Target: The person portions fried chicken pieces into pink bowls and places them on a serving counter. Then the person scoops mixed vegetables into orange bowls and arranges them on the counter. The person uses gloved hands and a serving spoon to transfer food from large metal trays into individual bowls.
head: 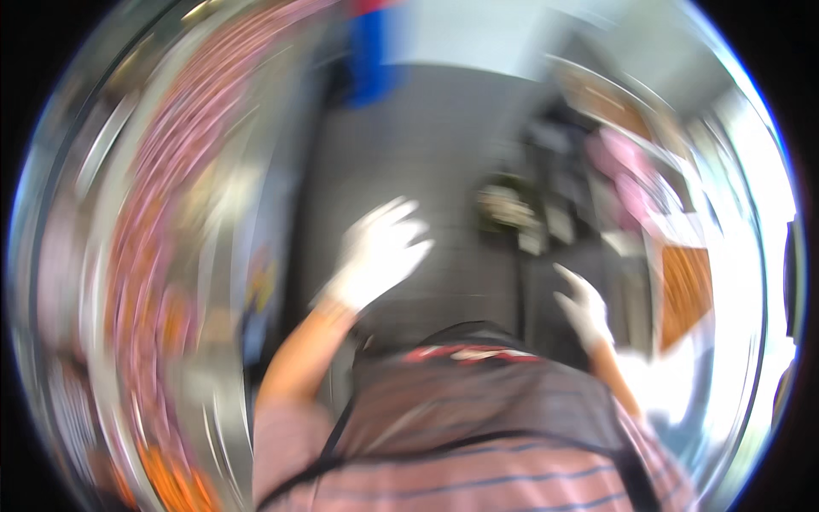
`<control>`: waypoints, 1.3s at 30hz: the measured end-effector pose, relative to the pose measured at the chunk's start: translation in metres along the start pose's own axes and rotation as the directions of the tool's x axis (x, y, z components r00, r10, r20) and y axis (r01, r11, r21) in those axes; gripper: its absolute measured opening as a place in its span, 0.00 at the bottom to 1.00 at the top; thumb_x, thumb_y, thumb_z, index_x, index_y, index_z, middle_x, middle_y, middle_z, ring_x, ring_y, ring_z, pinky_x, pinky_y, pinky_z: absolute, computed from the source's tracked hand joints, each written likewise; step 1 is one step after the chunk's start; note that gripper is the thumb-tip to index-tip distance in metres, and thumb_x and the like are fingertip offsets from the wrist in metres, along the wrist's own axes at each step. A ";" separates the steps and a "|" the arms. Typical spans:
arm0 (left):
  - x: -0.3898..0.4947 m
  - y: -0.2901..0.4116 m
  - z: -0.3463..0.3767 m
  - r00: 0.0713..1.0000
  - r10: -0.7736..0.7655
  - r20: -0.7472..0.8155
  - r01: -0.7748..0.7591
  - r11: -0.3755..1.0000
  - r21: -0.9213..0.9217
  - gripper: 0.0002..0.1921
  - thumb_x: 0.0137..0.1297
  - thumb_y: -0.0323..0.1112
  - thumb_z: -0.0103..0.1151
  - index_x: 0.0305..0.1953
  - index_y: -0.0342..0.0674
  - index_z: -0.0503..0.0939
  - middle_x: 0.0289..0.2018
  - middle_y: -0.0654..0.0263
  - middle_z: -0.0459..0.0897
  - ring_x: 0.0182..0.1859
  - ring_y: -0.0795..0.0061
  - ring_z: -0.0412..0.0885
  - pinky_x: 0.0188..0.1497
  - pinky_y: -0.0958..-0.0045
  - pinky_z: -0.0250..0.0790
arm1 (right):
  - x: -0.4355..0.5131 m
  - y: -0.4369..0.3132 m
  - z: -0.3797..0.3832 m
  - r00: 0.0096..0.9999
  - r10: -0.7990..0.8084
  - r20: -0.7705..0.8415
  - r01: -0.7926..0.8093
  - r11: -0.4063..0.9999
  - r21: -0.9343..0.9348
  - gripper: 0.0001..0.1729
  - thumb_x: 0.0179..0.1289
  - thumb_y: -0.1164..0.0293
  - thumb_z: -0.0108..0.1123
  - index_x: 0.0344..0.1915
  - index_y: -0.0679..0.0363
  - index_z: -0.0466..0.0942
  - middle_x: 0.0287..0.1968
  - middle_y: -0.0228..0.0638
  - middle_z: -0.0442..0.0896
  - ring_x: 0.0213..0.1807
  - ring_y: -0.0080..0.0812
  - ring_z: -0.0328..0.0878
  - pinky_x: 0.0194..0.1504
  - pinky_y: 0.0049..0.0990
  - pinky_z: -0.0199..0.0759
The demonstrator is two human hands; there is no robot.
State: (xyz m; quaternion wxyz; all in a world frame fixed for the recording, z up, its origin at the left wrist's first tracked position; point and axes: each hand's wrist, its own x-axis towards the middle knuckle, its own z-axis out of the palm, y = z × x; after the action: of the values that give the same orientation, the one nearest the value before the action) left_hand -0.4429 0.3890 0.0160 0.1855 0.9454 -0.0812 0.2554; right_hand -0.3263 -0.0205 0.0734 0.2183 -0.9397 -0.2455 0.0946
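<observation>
My left hand (388, 255), in a white glove, is held out over a dark grey surface (441, 147), its fingers apart and with nothing in them. Lower on the right hangs my right hand (585, 306), also gloved in white, its thumb and finger spread with no object between them. Beyond the right hand is a dark round container (489, 221) with pale contents (507, 206); blur hides what they are. A dark see-through apron (473, 409) covers my striped shirt front.
Long rows of pink and orange goods (147, 224) curve along the left side. A blue post-like thing (368, 57) stands at the top. Pink items (624, 169) and an orange-brown panel (686, 294) are at right. Motion blur smears most edges.
</observation>
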 end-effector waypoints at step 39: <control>0.421 0.244 0.385 0.599 -0.414 0.685 0.790 0.443 -0.423 0.11 0.58 0.39 0.67 0.35 0.36 0.84 0.26 0.63 0.82 0.25 0.74 0.79 0.24 0.68 0.71 | -0.075 0.355 -0.195 0.764 0.623 -0.169 -0.618 0.781 0.084 0.39 0.50 0.63 0.75 0.65 0.52 0.75 0.65 0.56 0.68 0.61 0.58 0.74 0.63 0.42 0.74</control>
State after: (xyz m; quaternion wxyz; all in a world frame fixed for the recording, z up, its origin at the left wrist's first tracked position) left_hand 0.0310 -0.0110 -0.0012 0.5796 0.7920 0.1426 -0.1286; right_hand -0.1863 -0.4076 0.0898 0.2076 -0.9700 0.1015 0.0754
